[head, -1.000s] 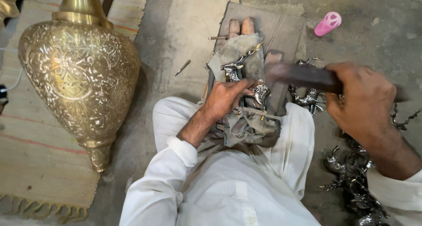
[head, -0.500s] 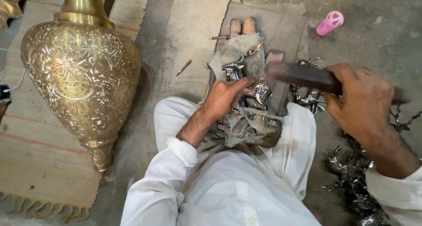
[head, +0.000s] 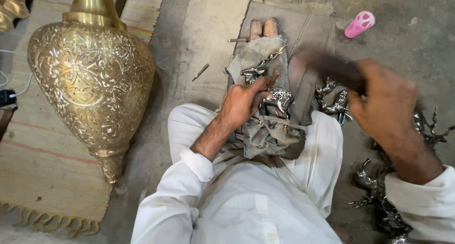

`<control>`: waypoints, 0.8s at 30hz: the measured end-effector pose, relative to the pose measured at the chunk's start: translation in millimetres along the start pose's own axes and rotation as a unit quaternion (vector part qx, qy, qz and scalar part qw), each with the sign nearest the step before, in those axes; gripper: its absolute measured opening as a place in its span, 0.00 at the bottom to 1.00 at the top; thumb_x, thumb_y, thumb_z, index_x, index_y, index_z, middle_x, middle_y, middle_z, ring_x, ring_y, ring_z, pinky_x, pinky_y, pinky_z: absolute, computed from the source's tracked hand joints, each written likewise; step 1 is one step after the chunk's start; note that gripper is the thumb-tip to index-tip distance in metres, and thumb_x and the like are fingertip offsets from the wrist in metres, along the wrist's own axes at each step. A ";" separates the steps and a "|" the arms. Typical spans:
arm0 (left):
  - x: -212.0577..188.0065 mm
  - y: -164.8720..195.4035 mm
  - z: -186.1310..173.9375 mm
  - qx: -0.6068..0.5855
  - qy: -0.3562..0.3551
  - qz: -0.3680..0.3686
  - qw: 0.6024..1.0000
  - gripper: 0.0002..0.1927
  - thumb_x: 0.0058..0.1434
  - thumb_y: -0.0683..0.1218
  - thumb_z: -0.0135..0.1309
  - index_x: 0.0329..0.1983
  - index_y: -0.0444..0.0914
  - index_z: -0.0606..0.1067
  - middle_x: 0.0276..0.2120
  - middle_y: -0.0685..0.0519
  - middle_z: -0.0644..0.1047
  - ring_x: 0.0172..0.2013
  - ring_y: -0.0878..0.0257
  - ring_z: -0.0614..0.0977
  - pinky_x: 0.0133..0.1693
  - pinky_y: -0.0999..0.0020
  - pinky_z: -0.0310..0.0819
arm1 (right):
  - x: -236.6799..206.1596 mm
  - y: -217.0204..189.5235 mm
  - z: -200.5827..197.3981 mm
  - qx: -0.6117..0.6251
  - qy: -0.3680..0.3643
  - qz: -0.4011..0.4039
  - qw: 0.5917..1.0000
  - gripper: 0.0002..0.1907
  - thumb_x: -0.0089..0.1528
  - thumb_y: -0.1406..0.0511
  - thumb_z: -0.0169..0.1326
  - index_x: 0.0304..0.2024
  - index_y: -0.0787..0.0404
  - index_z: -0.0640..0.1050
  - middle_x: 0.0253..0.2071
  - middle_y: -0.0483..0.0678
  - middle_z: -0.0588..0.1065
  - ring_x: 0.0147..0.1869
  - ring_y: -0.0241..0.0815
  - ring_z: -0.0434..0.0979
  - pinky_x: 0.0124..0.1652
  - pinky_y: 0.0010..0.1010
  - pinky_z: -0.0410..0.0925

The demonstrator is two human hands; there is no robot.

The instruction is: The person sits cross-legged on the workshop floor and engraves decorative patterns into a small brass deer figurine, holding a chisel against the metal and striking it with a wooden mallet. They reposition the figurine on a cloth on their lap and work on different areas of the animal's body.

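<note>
Below, left hand (head: 241, 101) pinning metal deer (head: 277, 101), right hand (head: 381, 101) raised

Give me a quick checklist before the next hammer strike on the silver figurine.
1. Left hand grips the punch against the silver deer figurine: ok.
2. Figurine rests on the grey cloth pad between the legs: ok.
3. Right hand holds the hammer, raised to the right: ok, though blurred.
4. Hammer face lined up with punch: cannot tell.
5. Other figurines lie clear of the punch: ok.
6. Brass vase lies apart on the mat: ok.
</note>
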State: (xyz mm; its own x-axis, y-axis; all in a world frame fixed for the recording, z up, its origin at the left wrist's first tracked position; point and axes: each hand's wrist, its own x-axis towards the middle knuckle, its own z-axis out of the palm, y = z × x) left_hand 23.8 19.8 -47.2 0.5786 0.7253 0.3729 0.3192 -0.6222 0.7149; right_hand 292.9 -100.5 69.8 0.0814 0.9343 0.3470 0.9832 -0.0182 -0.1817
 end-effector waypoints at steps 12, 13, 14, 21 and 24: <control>1.3 -5.3 0.9 -0.083 0.041 0.018 0.996 0.21 0.62 0.45 0.63 0.57 0.39 0.71 0.35 0.45 0.83 0.36 0.46 0.86 0.35 0.56 0.80 | 28.2 -12.1 -3.2 -0.032 -0.062 -0.002 0.998 0.20 0.60 0.67 0.63 0.54 0.56 0.76 0.40 0.54 0.79 0.45 0.58 0.80 0.45 0.48 0.70; 0.9 -4.7 0.8 -0.075 0.038 0.015 0.996 0.21 0.62 0.45 0.63 0.56 0.39 0.72 0.34 0.44 0.82 0.36 0.45 0.85 0.35 0.55 0.79 | 29.0 -11.8 -2.5 -0.006 -0.088 0.053 0.995 0.18 0.62 0.65 0.63 0.54 0.58 0.75 0.36 0.56 0.78 0.42 0.58 0.80 0.43 0.48 0.70; 0.8 -4.2 0.3 -0.067 0.034 0.011 0.997 0.21 0.62 0.45 0.64 0.56 0.39 0.72 0.34 0.43 0.82 0.36 0.44 0.85 0.34 0.54 0.78 | 30.0 -11.0 -2.2 0.020 -0.116 0.107 0.987 0.16 0.65 0.63 0.63 0.54 0.59 0.74 0.33 0.57 0.77 0.39 0.58 0.80 0.42 0.48 0.70; -0.9 -0.7 -3.1 -0.064 0.011 -0.013 0.998 0.19 0.62 0.45 0.64 0.54 0.38 0.72 0.33 0.44 0.82 0.35 0.44 0.85 0.34 0.54 0.77 | 33.2 -7.7 -1.9 -0.001 -0.088 -0.007 0.996 0.20 0.61 0.67 0.63 0.55 0.56 0.76 0.42 0.51 0.78 0.43 0.57 0.80 0.44 0.49 0.70; -5.7 -1.2 -3.5 -0.096 0.040 0.003 0.995 0.15 0.65 0.42 0.63 0.52 0.38 0.74 0.35 0.44 0.84 0.37 0.48 0.87 0.36 0.59 0.80 | 32.3 -5.7 -0.7 -0.093 -0.134 -0.063 0.985 0.25 0.52 0.69 0.63 0.53 0.53 0.77 0.41 0.51 0.79 0.42 0.59 0.80 0.40 0.49 0.70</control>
State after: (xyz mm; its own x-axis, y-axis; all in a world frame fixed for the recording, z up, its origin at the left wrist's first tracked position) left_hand 17.5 17.4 -48.2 0.5164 0.7476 0.4176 0.1625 -0.5644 0.8094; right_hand 290.1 -70.4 82.7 -0.0642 0.9933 0.0957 0.9977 0.0618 0.0283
